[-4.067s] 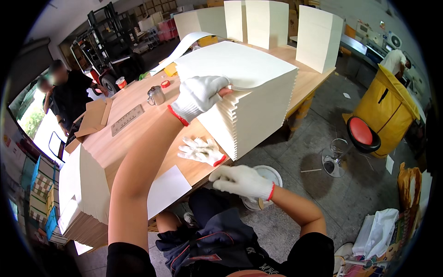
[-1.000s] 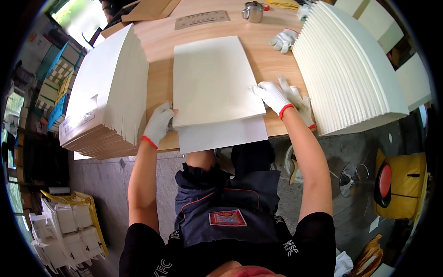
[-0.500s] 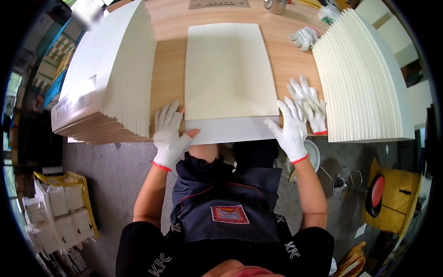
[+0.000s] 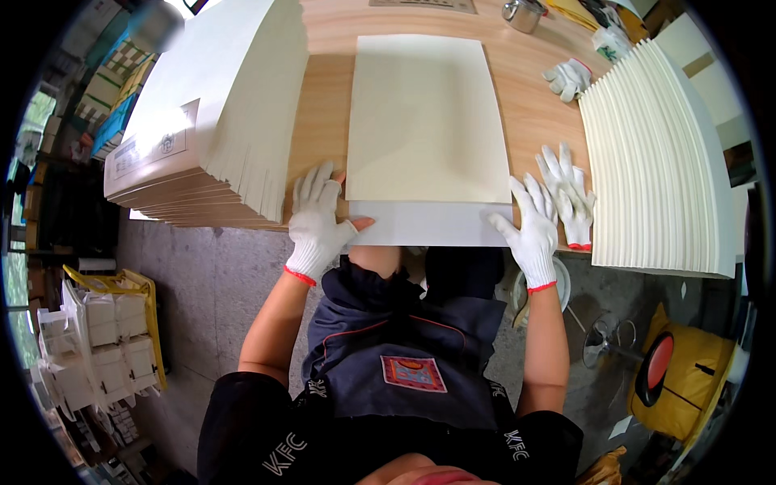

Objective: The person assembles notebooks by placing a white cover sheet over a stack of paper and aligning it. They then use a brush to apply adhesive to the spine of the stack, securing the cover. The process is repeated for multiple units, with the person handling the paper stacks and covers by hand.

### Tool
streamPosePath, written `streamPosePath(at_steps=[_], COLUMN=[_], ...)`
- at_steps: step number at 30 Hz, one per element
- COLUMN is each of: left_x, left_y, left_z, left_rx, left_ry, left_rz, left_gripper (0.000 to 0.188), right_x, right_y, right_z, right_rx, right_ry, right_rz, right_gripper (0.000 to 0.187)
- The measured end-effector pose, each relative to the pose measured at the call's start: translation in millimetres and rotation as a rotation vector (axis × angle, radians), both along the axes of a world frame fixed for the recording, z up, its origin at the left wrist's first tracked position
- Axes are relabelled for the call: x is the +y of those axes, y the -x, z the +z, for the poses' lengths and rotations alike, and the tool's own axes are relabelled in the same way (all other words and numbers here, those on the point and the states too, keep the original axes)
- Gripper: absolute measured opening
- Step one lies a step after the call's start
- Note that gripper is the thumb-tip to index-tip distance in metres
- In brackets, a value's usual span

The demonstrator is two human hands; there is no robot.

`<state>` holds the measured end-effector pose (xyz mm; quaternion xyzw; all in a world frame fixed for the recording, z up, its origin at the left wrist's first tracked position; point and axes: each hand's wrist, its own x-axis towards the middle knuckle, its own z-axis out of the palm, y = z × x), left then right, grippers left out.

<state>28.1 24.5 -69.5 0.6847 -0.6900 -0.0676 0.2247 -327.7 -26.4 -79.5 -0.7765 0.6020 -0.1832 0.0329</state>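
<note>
A cream sheet or thin board lies flat on the wooden table in front of me. Below its near edge shows a pale grey-white strip, which reaches the table's front edge. My left hand, in a white knit glove with thumb and one fingertip bare, rests open at the left side, its thumb over the strip's left end. On the opposite side lies my right hand, gloved and spread, with the thumb on the strip's right end and the fingers beside the cream sheet's near right corner.
A tall stack of folded cream sheets stands at left, another stack at right. Loose white gloves lie beside my right hand, another glove farther back. A metal cup stands at the far edge. A round-seated stool is at lower right.
The whole view has shifted, so the table appears farther right. Both hands keep nearly the same places beside the sheet and strip.
</note>
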Motion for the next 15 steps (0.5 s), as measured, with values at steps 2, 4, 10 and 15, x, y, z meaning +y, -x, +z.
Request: streamPosePath(at_steps=[2, 4, 10, 15], left_x=[-1.5, -2.5, -5.7, -5.7], left_y=[-1.2, -4.7, -3.8, -11.0], left_z=[-0.7, -0.7, 6.4, 0.3], left_rx=[-0.034, -0.096, -0.075, -0.119], left_ry=[-0.015, -0.031, -0.021, 0.008], left_rz=[-0.017, -0.042, -0.064, -0.091], left_gripper=[0.085, 0.086, 0.088, 0.092], right_x=[-0.7, -3.4, -4.7, -4.1], right_y=[-1.9, -2.5, 0.9, -1.9], right_z=[3.7, 5.7, 2.6, 3.8], right_rx=[-0.009, -0.017, 0.047, 0.049], right_ry=[-0.034, -0.051, -0.035, -0.011], right_rz=[0.000, 0.011, 0.029, 0.040], right_gripper=[0.075, 0.075, 0.078, 0.079])
